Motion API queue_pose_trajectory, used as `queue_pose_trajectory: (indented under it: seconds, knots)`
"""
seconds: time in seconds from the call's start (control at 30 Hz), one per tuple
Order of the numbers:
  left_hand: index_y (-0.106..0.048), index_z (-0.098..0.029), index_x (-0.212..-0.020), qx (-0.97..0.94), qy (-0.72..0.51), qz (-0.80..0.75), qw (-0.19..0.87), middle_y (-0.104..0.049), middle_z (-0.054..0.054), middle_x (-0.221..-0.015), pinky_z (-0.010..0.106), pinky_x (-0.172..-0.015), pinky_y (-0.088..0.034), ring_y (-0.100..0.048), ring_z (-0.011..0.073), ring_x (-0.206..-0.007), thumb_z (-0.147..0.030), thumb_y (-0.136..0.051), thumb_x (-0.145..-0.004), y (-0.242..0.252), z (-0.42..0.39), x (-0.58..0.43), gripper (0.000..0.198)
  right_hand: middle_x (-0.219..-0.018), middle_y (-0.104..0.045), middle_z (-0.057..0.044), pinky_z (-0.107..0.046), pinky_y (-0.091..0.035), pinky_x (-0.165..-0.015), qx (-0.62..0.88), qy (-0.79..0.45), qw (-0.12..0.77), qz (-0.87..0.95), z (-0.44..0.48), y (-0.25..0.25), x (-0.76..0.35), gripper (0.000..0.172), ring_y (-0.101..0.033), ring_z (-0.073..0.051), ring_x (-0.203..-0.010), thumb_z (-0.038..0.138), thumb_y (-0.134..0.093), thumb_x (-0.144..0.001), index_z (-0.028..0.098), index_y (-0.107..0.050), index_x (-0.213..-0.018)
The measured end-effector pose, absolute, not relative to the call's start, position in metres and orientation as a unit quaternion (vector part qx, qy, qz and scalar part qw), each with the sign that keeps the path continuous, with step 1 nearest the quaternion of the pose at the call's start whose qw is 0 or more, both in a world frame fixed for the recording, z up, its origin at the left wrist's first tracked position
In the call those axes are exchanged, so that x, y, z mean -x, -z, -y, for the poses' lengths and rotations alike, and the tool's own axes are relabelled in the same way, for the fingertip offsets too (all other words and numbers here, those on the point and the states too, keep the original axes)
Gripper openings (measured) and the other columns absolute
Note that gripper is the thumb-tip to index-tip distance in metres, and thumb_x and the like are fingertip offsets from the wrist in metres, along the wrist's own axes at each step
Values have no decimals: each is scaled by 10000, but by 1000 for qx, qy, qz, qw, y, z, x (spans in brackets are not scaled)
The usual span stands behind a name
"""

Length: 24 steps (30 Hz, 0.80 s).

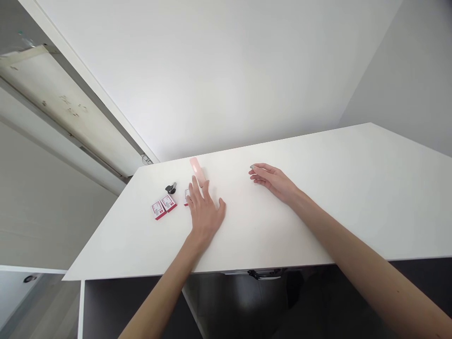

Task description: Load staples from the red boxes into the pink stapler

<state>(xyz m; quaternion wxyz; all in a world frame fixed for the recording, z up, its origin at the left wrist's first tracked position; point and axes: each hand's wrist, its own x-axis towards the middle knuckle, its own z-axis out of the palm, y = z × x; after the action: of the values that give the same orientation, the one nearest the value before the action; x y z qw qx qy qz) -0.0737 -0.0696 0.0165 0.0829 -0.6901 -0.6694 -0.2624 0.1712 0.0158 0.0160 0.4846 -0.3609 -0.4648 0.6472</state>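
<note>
On the white tabletop, my left hand is open, with its fingers spread. Its fingertips reach over a small white-and-red box, which they partly hide. Just beyond them lies a flat pink strip-like object, its near end at my fingers. My right hand hovers or rests to the right, fingers loosely curved and apart, and I see nothing held in it. A small grey patch shows at one digit's tip, perhaps a nail.
Two more white-and-red boxes lie side by side left of my left hand. Behind them is a small black object with a shiny metal part. A white wall rises along the table's far edge; a dark handle shows below the front edge.
</note>
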Motion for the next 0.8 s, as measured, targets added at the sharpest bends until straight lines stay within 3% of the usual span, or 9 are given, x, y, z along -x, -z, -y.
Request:
queue_pose_trajectory:
  seconds: [0.13, 0.23, 0.33, 0.4, 0.6, 0.73, 0.8]
  knots:
    - [-416, -213, -1437, 714, 278, 632, 112, -297, 208, -1675, 634, -1275, -232, -277, 364, -1579, -257, -578, -917, -22, 77, 73, 547, -1178, -734, -62, -429, -534, -1061, 360, -647, 483, 467, -16, -15, -172, 428, -686, -240, -1102, 596, -851, -792, 287, -767, -1076]
    - [-430, -209, -1415, 653, 280, 696, 106, -407, 215, -1598, 714, -1267, -140, -319, 414, -1540, -342, -625, -909, -24, 71, 82, 559, -1180, -736, -62, -419, -536, -1043, 358, -648, 482, 469, -16, -15, -173, 431, -690, -229, -1080, 593, -845, -798, 284, -766, -1088]
    - [-422, -198, -1424, 609, 279, 739, 69, -625, 186, -1350, 775, -1225, -135, -386, 456, -1468, -431, -633, -915, -25, 68, 92, 599, -1190, -736, -66, -417, -537, -1037, 356, -648, 476, 476, -16, -15, -174, 435, -691, -230, -1084, 593, -837, -806, 282, -764, -1100]
    - [-431, -199, -1419, 614, 279, 736, 60, -676, 159, -1234, 765, -1222, -158, -456, 446, -1405, -426, -617, -932, -26, 72, 94, 569, -1190, -737, -68, -413, -534, -1038, 355, -649, 474, 478, -17, -15, -174, 438, -692, -228, -1083, 590, -840, -804, 280, -763, -1103]
    - [-437, -235, -1426, 679, 293, 673, -15, -601, 155, -1410, 584, -1123, -459, -562, 370, -1329, -412, -622, -952, -25, 95, 85, 538, -1167, -742, -68, -405, -528, -1032, 351, -653, 467, 481, -17, -17, -174, 460, -692, -217, -1058, 606, -835, -802, 269, -760, -1106]
    - [-337, -264, -1513, 790, 274, 543, -76, -482, 143, -1571, 494, -1186, -444, -490, 293, -1457, -325, -569, -986, -25, 92, 72, 579, -1147, -747, -62, -400, -521, -1025, 346, -654, 468, 483, -16, -19, -173, 456, -690, -204, -1027, 606, -843, -788, 269, -761, -1084]
    - [-327, -243, -1516, 817, 267, 508, -53, -404, 162, -1624, 515, -1225, -397, -404, 309, -1522, -263, -576, -950, -25, 85, 66, 619, -1130, -750, -59, -402, -519, -1022, 344, -656, 470, 480, -16, -19, -173, 459, -691, -199, -1010, 603, -853, -777, 267, -761, -1076]
